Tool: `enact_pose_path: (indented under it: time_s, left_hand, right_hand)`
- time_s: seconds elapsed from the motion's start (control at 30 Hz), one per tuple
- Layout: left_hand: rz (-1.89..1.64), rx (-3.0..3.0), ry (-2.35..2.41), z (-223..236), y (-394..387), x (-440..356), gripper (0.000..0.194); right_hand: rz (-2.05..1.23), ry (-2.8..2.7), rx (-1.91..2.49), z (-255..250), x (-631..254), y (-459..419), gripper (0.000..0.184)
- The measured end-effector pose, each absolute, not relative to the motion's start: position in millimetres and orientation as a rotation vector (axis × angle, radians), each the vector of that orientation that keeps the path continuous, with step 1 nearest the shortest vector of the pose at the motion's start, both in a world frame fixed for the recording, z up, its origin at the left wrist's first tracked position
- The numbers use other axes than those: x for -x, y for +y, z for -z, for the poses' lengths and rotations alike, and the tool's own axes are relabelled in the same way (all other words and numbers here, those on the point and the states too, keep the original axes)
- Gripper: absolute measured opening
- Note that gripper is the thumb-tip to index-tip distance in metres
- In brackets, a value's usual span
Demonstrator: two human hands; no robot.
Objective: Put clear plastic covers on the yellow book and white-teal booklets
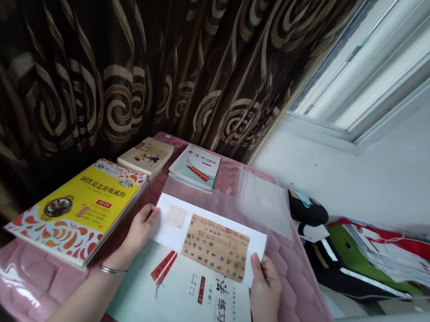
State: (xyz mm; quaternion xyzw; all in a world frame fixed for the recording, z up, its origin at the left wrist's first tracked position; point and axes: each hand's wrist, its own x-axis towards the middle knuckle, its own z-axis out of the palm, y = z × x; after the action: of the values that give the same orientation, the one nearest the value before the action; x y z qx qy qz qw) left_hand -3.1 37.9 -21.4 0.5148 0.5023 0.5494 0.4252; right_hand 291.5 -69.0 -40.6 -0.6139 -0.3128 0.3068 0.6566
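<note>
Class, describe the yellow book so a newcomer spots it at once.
Find the pink table by the curtain. Left of the left hand, nearer than the tan book, lies the yellow book. Only its cover is bright yellow, with red-and-orange patterned ends.

Cool Daylight from One Side

From where I stand, pale light enters by the window [346,67] at right, brightening the wall [414,150], while the curtain [154,52] sinks into deep shadow at left. White glare glistens on the near-left corner of the counter [24,291]. Small print on the open booklet [217,244] looks soft; heaped papers [384,258] smear and stretch toward the right edge.
</note>
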Motion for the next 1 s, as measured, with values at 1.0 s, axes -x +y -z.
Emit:
enact_pose_path:
  time_s: [1.0]
  left_hand:
    - [-1.366, -1.338, 1.226, 31, 41, 3, 0.043]
  right_hand:
    - [-0.619, -0.688, 1.484, 27, -284, -69, 0.049]
